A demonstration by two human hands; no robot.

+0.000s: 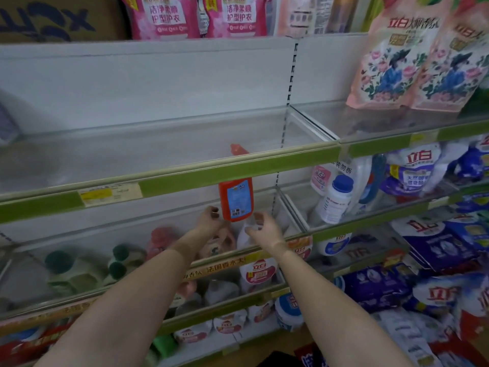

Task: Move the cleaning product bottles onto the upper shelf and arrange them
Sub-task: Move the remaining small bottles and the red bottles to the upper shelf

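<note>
A red bottle (pixel 236 200) with a blue label stands upright at the upper shelf's green front rail (pixel 185 178). The rail hides its neck, and its red cap (pixel 239 149) shows above the rail. My left hand (pixel 211 218) grips the bottle's lower left corner with curled fingers. Just right of the bottle's base, my right hand (pixel 260 223) is loosely spread and holds nothing. Below my hands, a white bottle (pixel 247 235), a pink bottle (pixel 161 238) and green-capped bottles (pixel 59 262) stand on the lower shelf.
The upper shelf's left bay (pixel 119 154) has a clear front lip. Pink floral pouches (pixel 412 62) stand on the upper shelf at the right. A blue-capped white bottle (pixel 337 198) and blue detergent bags (pixel 412 170) fill the right bays. More pouches and tubs crowd the lowest shelves.
</note>
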